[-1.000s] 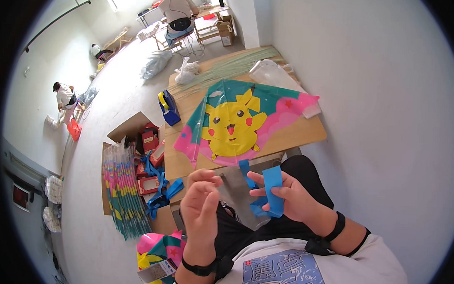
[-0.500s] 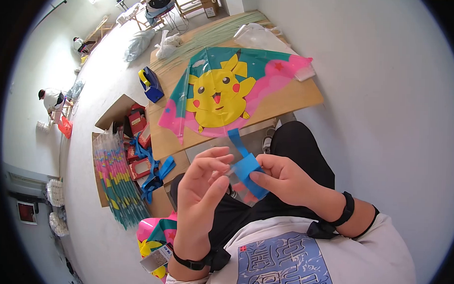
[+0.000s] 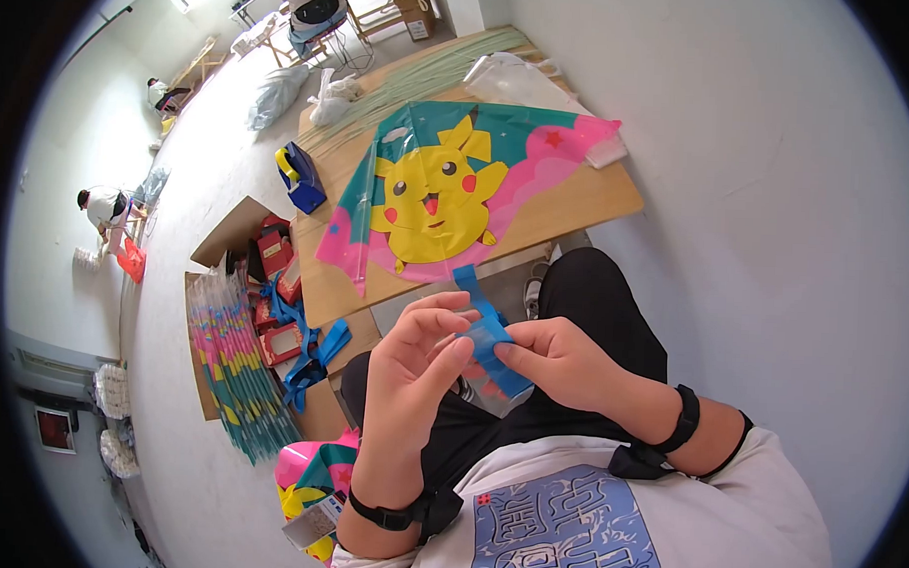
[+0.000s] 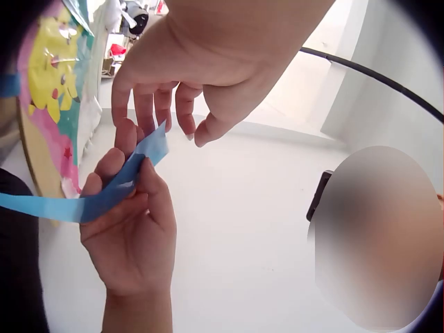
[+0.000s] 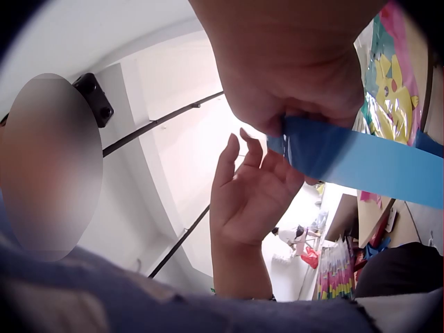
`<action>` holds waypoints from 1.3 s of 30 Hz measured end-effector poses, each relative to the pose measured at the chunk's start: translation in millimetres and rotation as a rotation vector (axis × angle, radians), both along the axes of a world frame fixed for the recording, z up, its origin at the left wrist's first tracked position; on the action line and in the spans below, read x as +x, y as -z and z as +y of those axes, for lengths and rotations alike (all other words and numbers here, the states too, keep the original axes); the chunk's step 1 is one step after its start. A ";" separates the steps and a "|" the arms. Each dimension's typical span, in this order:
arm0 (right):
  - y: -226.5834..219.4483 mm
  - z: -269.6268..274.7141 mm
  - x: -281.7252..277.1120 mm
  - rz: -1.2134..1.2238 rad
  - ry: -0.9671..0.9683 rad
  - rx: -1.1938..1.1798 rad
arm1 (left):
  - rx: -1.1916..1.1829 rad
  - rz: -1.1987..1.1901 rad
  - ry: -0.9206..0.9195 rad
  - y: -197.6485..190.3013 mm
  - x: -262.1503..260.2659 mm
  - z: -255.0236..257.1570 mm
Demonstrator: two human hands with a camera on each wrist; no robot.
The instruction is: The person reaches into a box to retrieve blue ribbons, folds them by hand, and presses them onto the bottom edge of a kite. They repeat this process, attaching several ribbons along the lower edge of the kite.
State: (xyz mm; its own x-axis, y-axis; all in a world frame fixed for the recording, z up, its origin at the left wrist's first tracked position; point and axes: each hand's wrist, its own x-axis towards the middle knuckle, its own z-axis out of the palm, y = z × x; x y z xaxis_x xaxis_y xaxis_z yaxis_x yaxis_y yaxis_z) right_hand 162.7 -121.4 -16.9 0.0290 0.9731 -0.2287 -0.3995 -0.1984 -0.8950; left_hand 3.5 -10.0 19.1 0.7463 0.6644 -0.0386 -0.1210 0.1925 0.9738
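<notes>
In the head view, my right hand [image 3: 572, 368] pinches a flat blue ribbon [image 3: 491, 337] between thumb and fingers, above my lap. The ribbon's long end trails away toward the table in the left wrist view, and its short end [image 4: 154, 146] sticks up past the right thumb. My left hand [image 3: 412, 368] is close beside it, fingers loosely bent and thumb apart, its fingertips right by the short end. Seen from the right wrist, the left palm [image 5: 250, 201] faces the ribbon. A kite [image 3: 432, 213] with a yellow cartoon figure lies spread on the table.
The wooden table [image 3: 567, 203] also bears a blue tape dispenser [image 3: 300, 178], thin green sticks [image 3: 411, 87] and plastic bags. Left of it, an open carton [image 3: 231, 231] contains red boxes, more blue ribbon [image 3: 317, 359] and packed kites [image 3: 236, 377]. A wall stands at right; other people sit farther off.
My right hand has turned from having the ribbon draped over its fingers to pinching it near the end. The hands have come closer together. The head view has tilted downward.
</notes>
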 end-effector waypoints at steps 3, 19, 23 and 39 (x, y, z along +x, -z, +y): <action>0.1 -0.8 -0.1 -0.024 -0.014 -0.020 | -0.105 -0.014 0.029 7.0 -1.3 4.6; 3.7 -0.4 -2.2 -0.029 0.007 -0.040 | -0.205 -0.082 -0.004 5.7 -2.1 0.1; 2.4 -0.7 -3.7 -0.007 0.013 -0.051 | -0.182 -0.061 -0.022 13.5 -0.5 0.5; 0.2 -1.5 -3.3 -0.007 0.006 -0.043 | -0.202 -0.037 -0.065 20.1 0.9 3.2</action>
State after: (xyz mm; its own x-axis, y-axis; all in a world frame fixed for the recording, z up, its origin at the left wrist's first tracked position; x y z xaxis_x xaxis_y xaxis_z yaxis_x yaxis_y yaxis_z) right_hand 159.3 -122.9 -17.1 0.0367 0.9621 -0.2702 -0.3946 -0.2344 -0.8884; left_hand 4.4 -6.8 -1.0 0.7059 0.6926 -0.1487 -0.1746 0.3736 0.9110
